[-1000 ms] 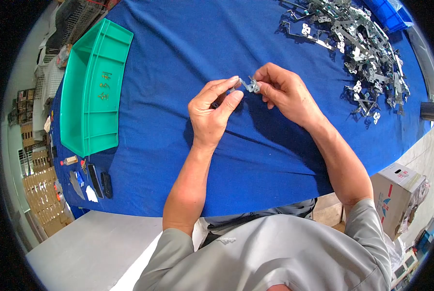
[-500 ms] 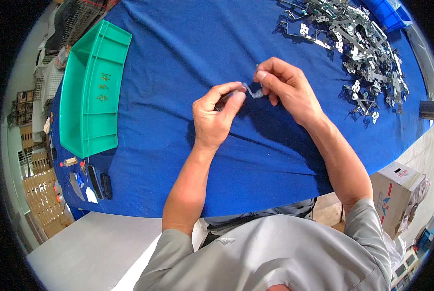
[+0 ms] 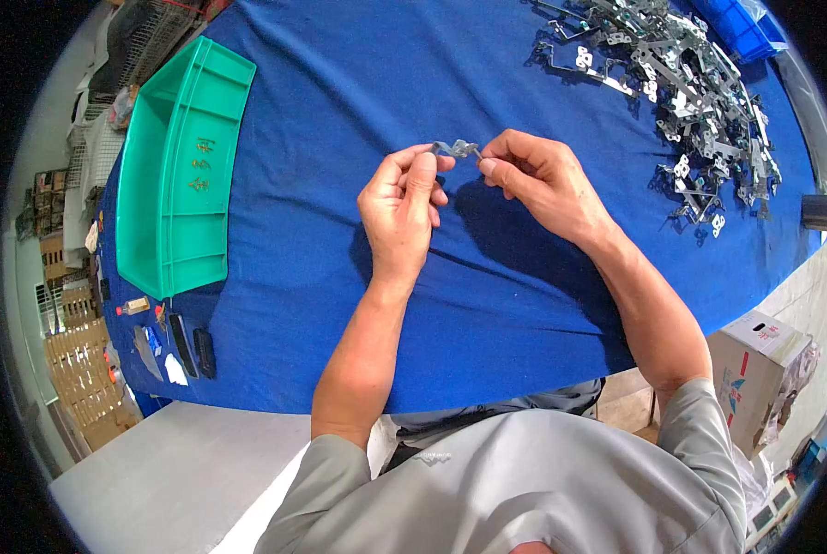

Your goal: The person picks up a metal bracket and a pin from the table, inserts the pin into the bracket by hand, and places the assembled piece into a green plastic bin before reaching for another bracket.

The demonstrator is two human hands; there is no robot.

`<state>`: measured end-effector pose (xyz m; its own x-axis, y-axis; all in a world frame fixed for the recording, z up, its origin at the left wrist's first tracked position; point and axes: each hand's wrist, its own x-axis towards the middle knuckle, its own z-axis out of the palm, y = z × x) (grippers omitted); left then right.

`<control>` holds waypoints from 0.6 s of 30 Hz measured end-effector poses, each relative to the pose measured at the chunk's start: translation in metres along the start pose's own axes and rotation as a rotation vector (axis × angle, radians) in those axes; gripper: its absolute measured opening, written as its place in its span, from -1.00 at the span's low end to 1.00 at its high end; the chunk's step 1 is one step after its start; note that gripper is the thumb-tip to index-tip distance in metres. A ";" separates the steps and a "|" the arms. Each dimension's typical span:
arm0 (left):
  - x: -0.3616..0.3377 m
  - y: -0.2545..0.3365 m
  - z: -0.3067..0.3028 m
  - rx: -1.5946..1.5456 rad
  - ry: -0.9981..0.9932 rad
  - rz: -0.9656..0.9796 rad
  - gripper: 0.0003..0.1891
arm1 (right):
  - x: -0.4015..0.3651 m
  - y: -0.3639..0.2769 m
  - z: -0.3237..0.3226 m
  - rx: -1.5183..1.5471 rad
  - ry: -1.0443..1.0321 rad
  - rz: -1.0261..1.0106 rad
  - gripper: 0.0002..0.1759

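Observation:
A small bent metal bracket spans the gap between my two hands, above the blue cloth. My left hand is closed, pinching the bracket's left end between thumb and fingers. At the other end, the thumb and forefinger of my right hand grip it. Both of its ends are partly covered by fingertips. A large heap of similar metal brackets lies at the upper right of the table, apart from both hands.
On the left stands a green plastic bin with yellow lettering. Below it lie a small bottle, a black tool-like item and other small items. A blue crate is at the top right. A cardboard box stands beyond the table's right edge.
The bracket has been turned and raised slightly, so more of it shows between my hands. My left hand has rotated, its palm side now more visible; my right hand has shifted slightly down.

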<state>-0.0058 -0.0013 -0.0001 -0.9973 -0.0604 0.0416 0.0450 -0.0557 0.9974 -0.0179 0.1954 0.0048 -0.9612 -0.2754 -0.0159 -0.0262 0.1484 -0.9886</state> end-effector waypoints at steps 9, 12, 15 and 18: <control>-0.002 -0.001 -0.005 0.060 -0.061 0.114 -0.78 | -0.001 -0.006 -0.002 -0.058 -0.001 0.067 -0.81; -0.002 -0.004 -0.006 0.035 -0.085 0.115 -0.76 | 0.000 -0.003 -0.002 0.072 0.002 0.066 -0.78; -0.004 -0.002 -0.004 0.085 -0.097 0.110 -0.77 | 0.003 -0.001 -0.004 0.215 -0.001 0.077 -0.76; -0.005 -0.003 -0.007 0.185 -0.135 0.120 -0.76 | 0.003 -0.003 -0.007 0.206 -0.052 0.071 -0.74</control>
<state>-0.0010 -0.0075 -0.0035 -0.9847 0.0783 0.1558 0.1649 0.1278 0.9780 -0.0232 0.2008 0.0093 -0.9431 -0.3204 -0.0893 0.1031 -0.0264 -0.9943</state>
